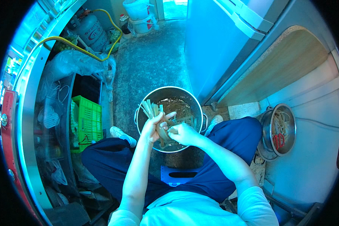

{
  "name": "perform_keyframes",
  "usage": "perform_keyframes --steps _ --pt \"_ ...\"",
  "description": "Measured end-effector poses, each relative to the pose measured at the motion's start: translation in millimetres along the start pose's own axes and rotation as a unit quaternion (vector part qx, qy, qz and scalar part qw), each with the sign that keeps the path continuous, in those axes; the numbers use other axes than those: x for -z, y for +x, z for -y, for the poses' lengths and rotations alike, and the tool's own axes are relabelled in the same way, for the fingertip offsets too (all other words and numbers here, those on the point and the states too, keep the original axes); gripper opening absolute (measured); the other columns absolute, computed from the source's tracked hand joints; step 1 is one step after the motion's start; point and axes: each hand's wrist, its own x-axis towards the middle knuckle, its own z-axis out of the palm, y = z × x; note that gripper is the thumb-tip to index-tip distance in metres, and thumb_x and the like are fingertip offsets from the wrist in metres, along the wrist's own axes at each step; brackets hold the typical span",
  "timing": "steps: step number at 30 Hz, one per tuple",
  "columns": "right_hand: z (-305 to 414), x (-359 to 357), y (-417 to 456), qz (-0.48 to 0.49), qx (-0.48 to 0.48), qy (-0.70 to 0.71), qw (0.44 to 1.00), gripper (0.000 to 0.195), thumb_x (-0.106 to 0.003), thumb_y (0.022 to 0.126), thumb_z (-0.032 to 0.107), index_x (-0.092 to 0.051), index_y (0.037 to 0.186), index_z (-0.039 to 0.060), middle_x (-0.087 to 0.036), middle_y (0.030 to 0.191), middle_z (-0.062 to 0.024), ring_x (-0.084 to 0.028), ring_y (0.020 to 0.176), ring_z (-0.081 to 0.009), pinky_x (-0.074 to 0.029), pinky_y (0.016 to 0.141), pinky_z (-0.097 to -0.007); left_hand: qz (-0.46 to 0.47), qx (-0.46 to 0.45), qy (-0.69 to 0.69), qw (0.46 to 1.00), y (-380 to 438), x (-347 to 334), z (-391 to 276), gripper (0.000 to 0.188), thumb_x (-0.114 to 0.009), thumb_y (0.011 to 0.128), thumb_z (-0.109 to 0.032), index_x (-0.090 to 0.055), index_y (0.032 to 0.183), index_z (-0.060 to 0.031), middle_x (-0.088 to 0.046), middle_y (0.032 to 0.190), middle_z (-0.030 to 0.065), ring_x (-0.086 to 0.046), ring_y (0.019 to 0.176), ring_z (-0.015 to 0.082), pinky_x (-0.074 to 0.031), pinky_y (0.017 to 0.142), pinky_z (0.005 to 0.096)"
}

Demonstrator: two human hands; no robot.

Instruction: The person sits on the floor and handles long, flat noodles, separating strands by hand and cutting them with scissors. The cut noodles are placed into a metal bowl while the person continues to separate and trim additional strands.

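A bundle of long, flat, pale strips (149, 109) is gripped in my left hand (153, 128), over the left part of a deep metal pot (199, 106). The upper ends fan out above the fist, and the lower ends hang down into the pot. Close beside it, my right hand (185, 134) pinches a strip (173, 130) between thumb and fingers, at the bundle's right side. The pot has a handle on each side and stands on the floor between my feet. Clear liquid (175, 106) with strips in it shows inside.
To the right, a metal basin (295, 135) holds thin pale strips and red-handled scissors (278, 140). A green plastic crate (90, 121) sits on the left shelf. Beyond it are a gas cylinder (91, 31), a yellow hose (113, 17) and white buckets (139, 25). A blue stool (166, 172) is under me.
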Motion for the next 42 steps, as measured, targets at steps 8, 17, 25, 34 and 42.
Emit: perform_keyframes --steps 8,17,25,34,42 --pt "-6 1 0 -0.086 -0.013 -0.053 0.995 0.018 -0.051 0.078 0.026 -0.059 0.080 0.0099 -0.059 0.070 -0.0160 -0.058 0.065 -0.0325 -0.044 0.057 -0.0413 -0.079 0.051 0.194 0.977 -6 9 2 0.016 -0.052 0.084 -0.017 -0.049 0.093 -0.0042 -0.058 0.080 0.0087 -0.052 0.057 0.0112 -0.043 0.050 0.0246" --pt "1 -8 -9 0.047 0.036 -0.088 0.994 0.018 -0.053 0.078 0.024 -0.057 0.080 0.0073 -0.057 0.067 -0.0164 -0.058 0.065 -0.0331 -0.044 0.057 -0.0409 -0.062 -0.052 0.102 0.991 -9 -2 -11 0.017 -0.054 0.083 -0.018 -0.047 0.095 -0.0078 -0.056 0.078 0.0056 -0.045 0.053 0.0088 -0.039 0.051 0.0249" --pt "-1 -3 -4 0.133 0.046 -0.141 0.980 0.020 -0.053 0.077 0.027 -0.063 0.087 0.0125 -0.061 0.073 -0.0141 -0.060 0.068 -0.0312 -0.047 0.062 -0.0395 -0.021 -0.119 0.192 0.974 -16 -19 -16 0.018 -0.054 0.084 -0.017 -0.043 0.094 -0.0064 -0.051 0.074 0.0047 -0.042 0.052 0.0092 -0.038 0.053 0.0243" --pt "2 19 2 0.057 0.022 0.072 0.996 0.043 -0.067 0.071 0.035 -0.057 0.099 0.0031 -0.061 0.082 -0.0084 -0.058 0.075 -0.0155 -0.045 0.070 -0.0303 -0.017 -0.166 0.223 0.961 -21 -26 -10 0.018 -0.056 0.082 -0.014 -0.044 0.091 -0.0048 -0.050 0.071 0.0041 -0.041 0.050 0.0078 -0.037 0.051 0.0226" --pt "17 3 17 -0.187 0.054 0.403 0.894 0.022 -0.054 0.085 0.015 -0.056 0.100 -0.0002 -0.059 0.085 -0.0031 -0.055 0.079 -0.0078 -0.043 0.070 -0.0218 -0.004 -0.162 0.323 0.932 -14 -37 8 0.016 -0.055 0.083 -0.013 -0.052 0.093 -0.0009 -0.050 0.068 -0.0006 -0.041 0.051 0.0045 -0.034 0.049 0.0171"
